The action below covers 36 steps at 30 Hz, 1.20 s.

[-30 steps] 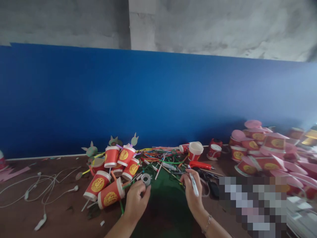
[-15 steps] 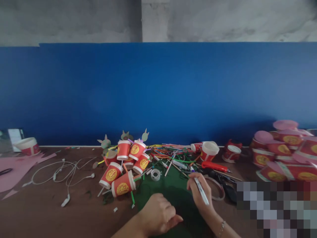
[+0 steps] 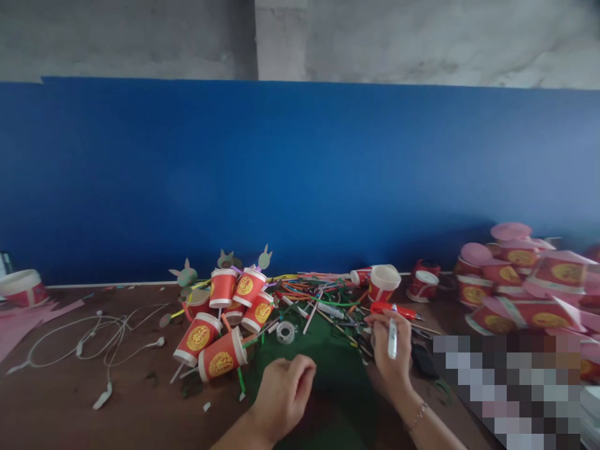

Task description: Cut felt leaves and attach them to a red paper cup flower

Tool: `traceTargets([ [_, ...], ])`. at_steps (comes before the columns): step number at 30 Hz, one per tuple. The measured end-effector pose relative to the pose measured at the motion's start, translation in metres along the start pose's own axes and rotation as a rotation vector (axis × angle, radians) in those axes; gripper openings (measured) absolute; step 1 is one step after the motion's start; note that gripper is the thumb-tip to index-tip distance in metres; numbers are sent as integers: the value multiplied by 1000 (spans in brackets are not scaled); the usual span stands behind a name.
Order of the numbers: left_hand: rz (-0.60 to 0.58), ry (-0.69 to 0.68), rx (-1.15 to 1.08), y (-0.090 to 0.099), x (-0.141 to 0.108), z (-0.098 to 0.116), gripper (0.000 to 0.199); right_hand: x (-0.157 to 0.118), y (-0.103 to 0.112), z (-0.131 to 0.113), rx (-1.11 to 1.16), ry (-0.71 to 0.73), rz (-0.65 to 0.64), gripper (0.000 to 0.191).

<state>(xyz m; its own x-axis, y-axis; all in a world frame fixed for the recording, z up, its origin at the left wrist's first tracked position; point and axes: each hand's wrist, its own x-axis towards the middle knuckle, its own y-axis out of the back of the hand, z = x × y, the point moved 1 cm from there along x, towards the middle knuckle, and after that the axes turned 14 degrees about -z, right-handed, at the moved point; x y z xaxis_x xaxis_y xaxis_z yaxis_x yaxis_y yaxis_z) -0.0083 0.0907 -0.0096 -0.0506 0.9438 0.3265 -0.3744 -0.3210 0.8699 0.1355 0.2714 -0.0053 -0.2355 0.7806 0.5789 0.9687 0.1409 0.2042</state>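
My left hand (image 3: 284,390) is curled closed above the dark green mat (image 3: 335,362), its back turned to me; whatever it may hold is hidden. A white marker (image 3: 392,337) sits in my right hand (image 3: 391,347), nearly upright between the fingers. That hand is over the mat's right edge, close to a red-handled tool (image 3: 407,311) and a pair of scissors (image 3: 357,325). Just beyond my left hand lies a roll of clear tape (image 3: 285,332). Red paper cups (image 3: 222,355) with straws and paper animal heads are piled to its left.
Coloured straws and sticks (image 3: 323,284) lie heaped at the back, beside a white-rimmed red cup (image 3: 385,284). More cups with pink paper (image 3: 520,284) are stacked at right. White earphones (image 3: 105,337) and pink paper (image 3: 23,328) occupy the left. A blue partition (image 3: 300,175) stands behind.
My right hand has moved slightly right and forward, and the marker has tilted more upright. My left hand's thumb has drawn in. The view has turned a little to the right.
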Motion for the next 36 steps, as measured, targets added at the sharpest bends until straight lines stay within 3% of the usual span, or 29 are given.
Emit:
traceTargets([
  [4,147,200,7,0,2,-17,30,16,14,2,46,-15,132,15],
  [8,217,276,-26,0,4,-28,30,31,23,-3,158,-85,165,24],
  [11,209,344,-86,2,5,-31,25,41,23,-6,202,-158,48,24],
  [14,201,387,-142,3,6,-31,20,46,16,-3,98,-179,-207,21],
  [19,196,338,-190,0,6,-32,19,37,-16,7,-294,36,-565,34],
  [22,161,295,-168,-4,6,-33,24,32,-38,7,-565,45,-734,36],
  [26,176,278,-126,-9,5,-36,30,33,-53,5,-814,38,-771,41],
  [31,181,273,-131,-11,5,-38,35,37,-53,8,-807,34,-768,45],
  [36,202,324,-267,-6,5,-35,5,41,-45,18,-789,30,-741,50],
])
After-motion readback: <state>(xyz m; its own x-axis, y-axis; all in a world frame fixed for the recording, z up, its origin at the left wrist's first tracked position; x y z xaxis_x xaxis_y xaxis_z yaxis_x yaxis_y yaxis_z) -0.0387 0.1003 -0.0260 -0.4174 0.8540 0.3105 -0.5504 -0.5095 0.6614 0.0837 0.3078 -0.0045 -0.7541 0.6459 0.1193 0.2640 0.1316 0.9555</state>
